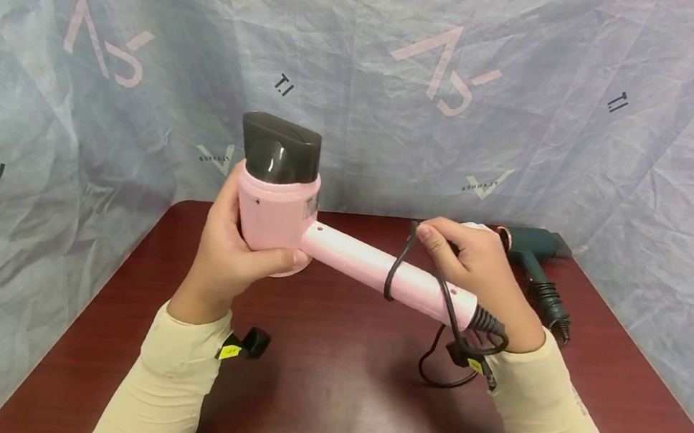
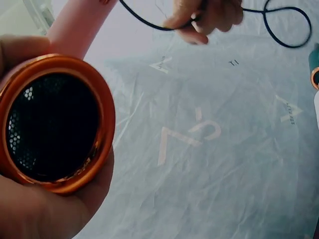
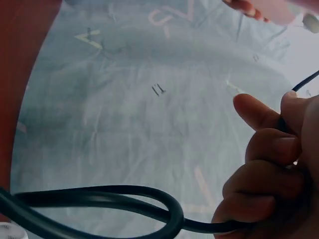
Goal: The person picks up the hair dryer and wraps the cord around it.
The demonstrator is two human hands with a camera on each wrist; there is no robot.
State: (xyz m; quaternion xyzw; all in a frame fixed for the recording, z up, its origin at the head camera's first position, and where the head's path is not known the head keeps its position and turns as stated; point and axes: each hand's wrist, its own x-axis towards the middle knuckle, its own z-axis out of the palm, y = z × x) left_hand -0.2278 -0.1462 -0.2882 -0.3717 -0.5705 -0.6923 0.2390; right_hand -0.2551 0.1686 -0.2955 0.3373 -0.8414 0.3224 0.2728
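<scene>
A pink hair dryer (image 1: 275, 215) with a dark nozzle (image 1: 280, 150) is held up above the table, nozzle upward. My left hand (image 1: 225, 252) grips its barrel, thumb across the front near the handle joint. In the left wrist view the copper-rimmed rear grille (image 2: 55, 124) faces the camera, with fingers around it. The handle (image 1: 373, 267) slants down to the right. My right hand (image 1: 478, 261) pinches the black power cord (image 1: 404, 252) between thumb and fingers. One turn of cord loops over the handle; in the right wrist view more cord (image 3: 104, 199) trails from the curled fingers.
A dark green hair dryer (image 1: 532, 246) lies at the table's back right, its cord wound around the handle. Something white partly shows behind my right hand. The dark red table (image 1: 324, 401) ends at a grey printed cloth backdrop (image 1: 352, 65).
</scene>
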